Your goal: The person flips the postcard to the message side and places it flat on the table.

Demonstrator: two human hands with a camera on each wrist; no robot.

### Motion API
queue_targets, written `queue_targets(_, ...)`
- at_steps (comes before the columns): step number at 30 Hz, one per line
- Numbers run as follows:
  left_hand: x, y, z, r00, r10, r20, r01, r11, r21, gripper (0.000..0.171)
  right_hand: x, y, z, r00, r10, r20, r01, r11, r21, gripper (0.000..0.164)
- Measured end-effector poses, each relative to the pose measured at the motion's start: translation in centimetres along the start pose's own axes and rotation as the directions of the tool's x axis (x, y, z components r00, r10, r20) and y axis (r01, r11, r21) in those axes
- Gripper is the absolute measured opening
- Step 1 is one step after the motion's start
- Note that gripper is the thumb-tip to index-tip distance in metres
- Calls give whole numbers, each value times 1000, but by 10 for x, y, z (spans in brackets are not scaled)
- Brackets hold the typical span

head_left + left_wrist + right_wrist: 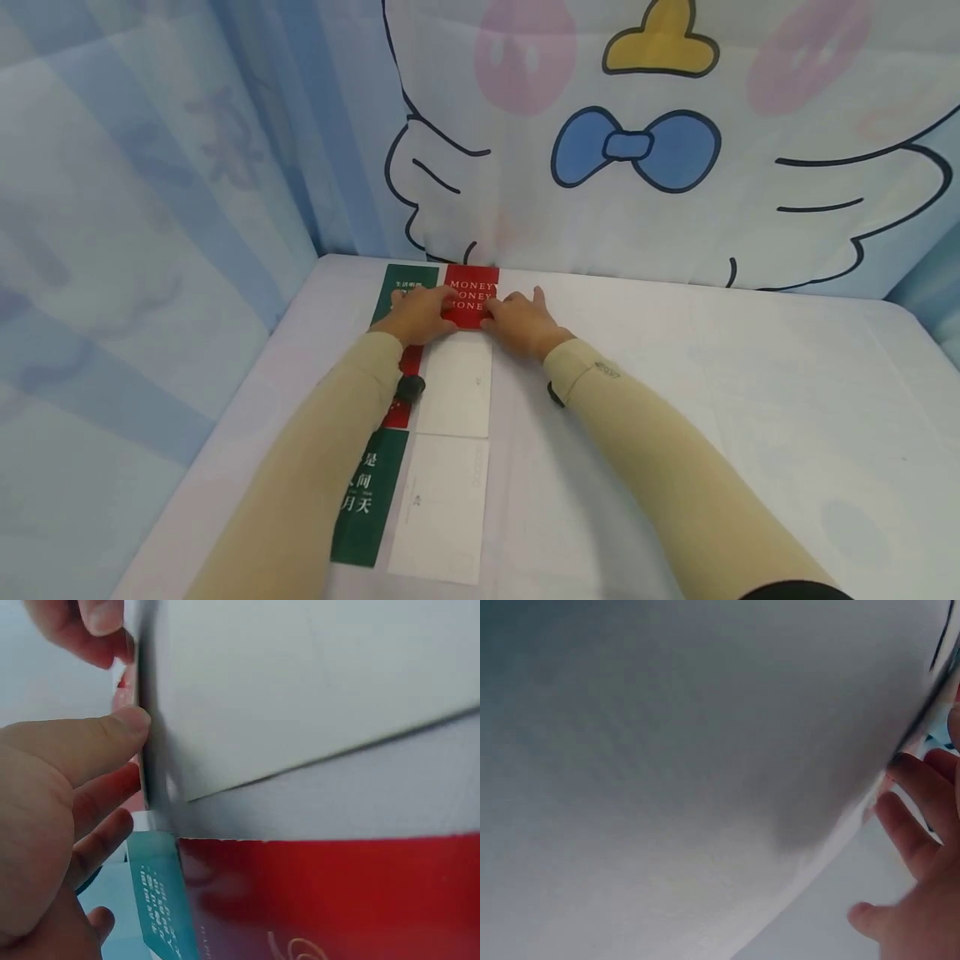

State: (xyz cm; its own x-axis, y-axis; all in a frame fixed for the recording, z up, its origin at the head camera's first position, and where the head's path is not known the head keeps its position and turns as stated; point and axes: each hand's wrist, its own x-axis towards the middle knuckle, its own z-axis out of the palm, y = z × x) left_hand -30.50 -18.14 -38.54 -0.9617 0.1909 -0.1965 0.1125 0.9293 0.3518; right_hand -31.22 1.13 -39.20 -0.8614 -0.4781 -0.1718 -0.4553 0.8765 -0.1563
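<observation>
A red card with white "MONEY" lettering is at the far end of the white table, between my two hands. My left hand pinches its left edge, and the left thumb shows against that edge in the left wrist view. On the card's right side, my right hand holds the other edge with its fingertips. The right fingers appear partly cut off at the right wrist view's border. A dark green card lies to the left, partly hidden under my left hand.
Nearer me lie a white card, another white card, and a dark green card with white characters. Another red card is mostly covered by my left sleeve. A printed curtain hangs right behind the table's far edge.
</observation>
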Motion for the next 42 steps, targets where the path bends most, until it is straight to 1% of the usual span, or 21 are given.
queue_targets(5, -4, 0, -2, 1000, 2, 20, -1, 999, -37, 59, -2, -1, 2, 1000, 7, -7, -7, 1000, 14, 48)
queue_targets(7, -5, 0, -2, 1000, 2, 31, 0, 999, -36, 62, -2, 0, 2, 1000, 12, -12, -12, 999, 33, 48)
queue_targets(11, -6, -1, -1, 999, -12, 51, 14, 999, -40, 70, -2, 1, 1, 999, 20, -32, -17, 996, 85, 41)
queue_targets(12, -6, -1, -1, 999, -19, 42, 21, 999, -49, 71, -2, 2, 1, 999, 20, -46, -16, 995, 101, 40)
queue_targets(14, -6, -2, 1, 999, -37, 2, 37, 996, -80, 66, -3, 2, 0, 996, 23, -83, -10, 988, 152, 37)
queue_targets(15, -6, -2, 1, 999, -42, -28, 39, 995, -96, 63, -3, 2, -1, 994, 22, -104, -3, 984, 180, 35)
queue_targets(17, -6, -2, 1, 993, -42, -109, 27, 991, -133, 55, -3, 2, -3, 988, 16, -152, 21, 970, 242, 34)
queue_targets(19, -7, -2, 2, 982, -33, -187, 0, 985, -173, 50, -4, 1, -6, 981, 10, -194, 51, 950, 306, 35)
queue_targets(21, -8, -2, 2, 969, -27, -245, -32, 972, -232, 47, -4, 1, -8, 972, 2, -234, 85, 929, 360, 35)
queue_targets(24, -10, -3, 1, 952, -35, -303, -74, 938, -339, 46, -4, 0, -11, 956, 0, -294, 131, 894, 427, 35)
queue_targets(27, -12, -5, 0, 935, -41, -353, -120, 898, -424, 48, -4, 0, -13, 936, 25, -350, 151, 872, 465, 25)
queue_targets(29, -12, -6, 0, 923, -40, -383, -150, 878, -455, 49, -4, -1, -14, 921, 63, -385, 146, 860, 490, 22)
queue_targets(32, -13, -4, -2, 897, -42, -441, -193, 858, -476, 49, -5, -4, -15, 888, 145, -437, 138, 822, 553, 27)
queue_targets(34, -13, -2, -3, 877, -54, -477, -209, 852, -480, 49, -5, -6, -16, 861, 200, -468, 140, 791, 596, 34)
queue_targets(35, -13, -1, -3, 868, -62, -494, -212, 851, -480, 49, -5, -6, -17, 850, 227, -474, 138, 774, 618, 36)
queue_targets(36, -13, 0, -3, 860, -71, -506, -214, 849, -483, 48, -5, -7, -17, 842, 248, -479, 134, 764, 631, 36)
queue_targets(38, -12, 2, -4, 849, -93, -521, -213, 842, -496, 48, -5, -7, -18, 835, 278, -474, 114, 755, 645, 34)
queue_targets(40, -12, 3, -3, 844, -106, -526, -213, 833, -510, 45, -6, -8, -19, 839, 296, -457, 94, 748, 657, 31)
queue_targets(42, -11, 4, -3, 836, -97, -540, -227, 835, -501, 37, -6, -8, -20, 845, 305, -440, 77, 744, 664, 28)
